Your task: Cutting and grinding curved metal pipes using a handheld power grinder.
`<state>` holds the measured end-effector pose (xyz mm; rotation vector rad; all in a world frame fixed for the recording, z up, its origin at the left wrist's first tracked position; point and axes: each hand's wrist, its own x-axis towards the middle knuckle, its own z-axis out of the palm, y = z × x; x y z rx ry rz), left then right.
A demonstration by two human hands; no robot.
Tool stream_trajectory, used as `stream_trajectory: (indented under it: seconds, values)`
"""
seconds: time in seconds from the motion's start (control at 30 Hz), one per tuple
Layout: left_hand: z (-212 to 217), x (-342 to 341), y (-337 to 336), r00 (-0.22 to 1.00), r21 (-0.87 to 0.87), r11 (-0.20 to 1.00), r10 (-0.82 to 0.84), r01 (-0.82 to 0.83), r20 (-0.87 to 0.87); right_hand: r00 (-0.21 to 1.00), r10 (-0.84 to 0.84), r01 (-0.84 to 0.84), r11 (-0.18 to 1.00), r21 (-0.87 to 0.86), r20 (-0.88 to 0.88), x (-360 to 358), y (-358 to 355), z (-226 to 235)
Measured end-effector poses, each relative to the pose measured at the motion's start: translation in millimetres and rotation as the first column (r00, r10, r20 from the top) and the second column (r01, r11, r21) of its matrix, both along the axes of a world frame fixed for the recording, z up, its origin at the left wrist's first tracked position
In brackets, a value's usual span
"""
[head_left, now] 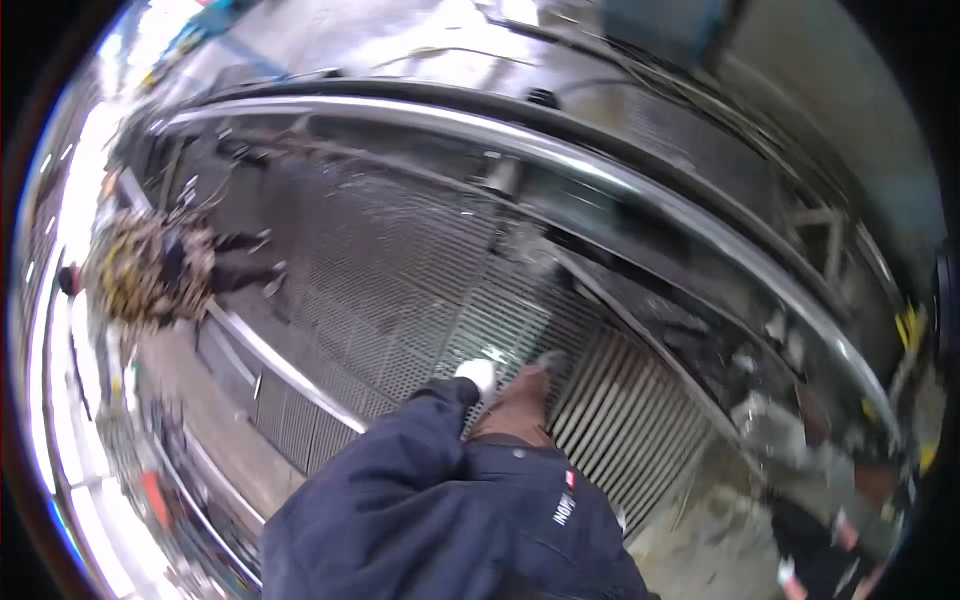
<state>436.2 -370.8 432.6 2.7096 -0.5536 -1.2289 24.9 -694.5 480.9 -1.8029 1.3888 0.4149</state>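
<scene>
My left hand (478, 375), in a white glove, shows beyond the cuff of my dark blue sleeve (365, 440). It hangs above the metal grating (400, 300), beside my brown trouser leg (520, 405). Its fingers are too bright and blurred to make out, and I see no object in it. At the right edge of my jacket a thin white sliver (620, 516) shows; it may be part of my right hand, whose fingers are hidden. A dark shoe (549, 361) stands on the walkway.
Shiny metal handrails (500, 130) (285, 370) flank the walkway. Coarser slatted grating (630, 400) lies to the right, near a wet, pale floor (700, 510). A person in patterned clothing (150, 265) stands at the left. Another dark-clothed figure (815, 535) is at the lower right.
</scene>
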Motion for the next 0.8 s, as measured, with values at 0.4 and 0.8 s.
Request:
stream_trajectory:
  seconds: [0.4,0.8]
  values:
    - [11,6,-60,0.989,-0.060,0.990,-0.134,0.130,-0.069,0.928,-0.319,0.344,0.931,-0.117,0.189,-55,24,12]
    - [80,-41,-128,0.997,-0.035,0.998,-0.046,0.048,0.058,0.891,-0.298,0.334,0.941,-0.048,0.343,-53,-110,19]
